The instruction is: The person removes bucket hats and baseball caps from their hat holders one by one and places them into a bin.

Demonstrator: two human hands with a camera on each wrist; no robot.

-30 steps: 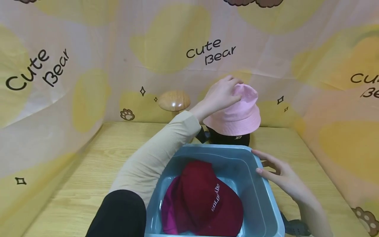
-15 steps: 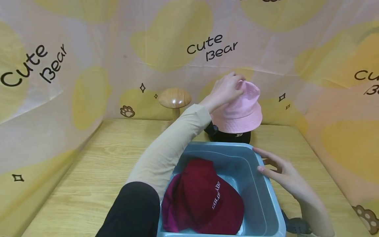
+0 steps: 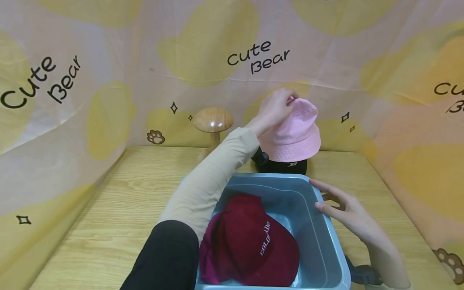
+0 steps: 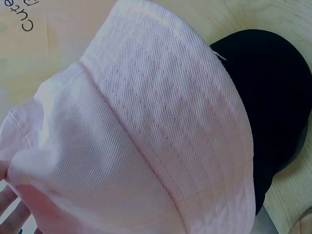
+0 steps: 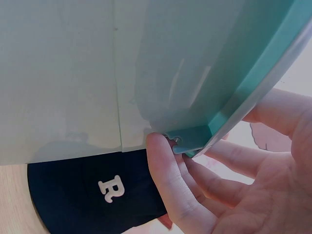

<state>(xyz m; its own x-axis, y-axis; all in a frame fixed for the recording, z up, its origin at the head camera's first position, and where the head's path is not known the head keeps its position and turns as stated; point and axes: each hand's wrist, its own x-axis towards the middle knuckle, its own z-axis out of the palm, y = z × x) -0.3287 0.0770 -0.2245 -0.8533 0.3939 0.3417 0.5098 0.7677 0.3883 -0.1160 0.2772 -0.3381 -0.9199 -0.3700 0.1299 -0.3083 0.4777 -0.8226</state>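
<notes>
My left hand (image 3: 274, 108) reaches to the back and pinches the top of a pink bucket hat (image 3: 295, 137). In the left wrist view the fingertips (image 4: 13, 214) are at the pulled-up crown of this bucket hat (image 4: 112, 141). Right beneath its brim is a black cap (image 3: 279, 167), with a white R showing on the cap (image 5: 97, 185) in the right wrist view. My right hand (image 3: 348, 213) holds the right rim of a blue plastic basin (image 3: 335, 249). Inside lie a dark red cap (image 3: 250, 237) with white lettering and a magenta cloth piece (image 3: 208, 266).
A wooden stand with a mushroom-shaped top (image 3: 214, 119) stands at the back, left of the bucket hat. Printed cloth (image 3: 203, 52) walls off the back and both sides of the light wooden table (image 3: 108, 209).
My left hand's fingers have closed together on the bucket hat's crown, and the left forearm has shifted slightly right. The head view has tilted a little. My right hand stays on the basin rim.
</notes>
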